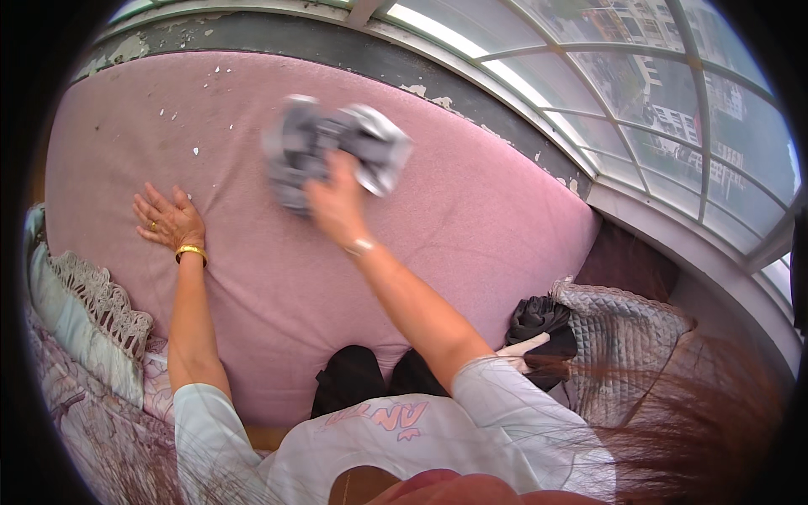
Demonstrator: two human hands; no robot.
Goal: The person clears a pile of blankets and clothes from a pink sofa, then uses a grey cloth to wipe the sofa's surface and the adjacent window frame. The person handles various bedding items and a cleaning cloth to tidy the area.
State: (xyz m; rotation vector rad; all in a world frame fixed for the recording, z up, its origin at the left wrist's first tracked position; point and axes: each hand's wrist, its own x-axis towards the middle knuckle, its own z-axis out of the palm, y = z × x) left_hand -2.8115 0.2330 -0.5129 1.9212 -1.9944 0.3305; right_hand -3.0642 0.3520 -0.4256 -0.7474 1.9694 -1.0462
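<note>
A crumpled grey-and-white cloth, blurred by motion, is gripped in my right hand above or on a pink fabric-covered mattress or pad. Whether the cloth touches the fabric I cannot tell. My left hand rests flat on the pink cover with its fingers spread and holds nothing. Small white flakes lie scattered on the cover ahead of that hand. Creases run through the fabric near my left wrist. Both my knees press on the pad's near edge.
A dark ledge with peeling paint borders the far side, below large framed windows. Lace-edged bedding is heaped at left. At right lie a quilted grey cover and a bunched black cloth.
</note>
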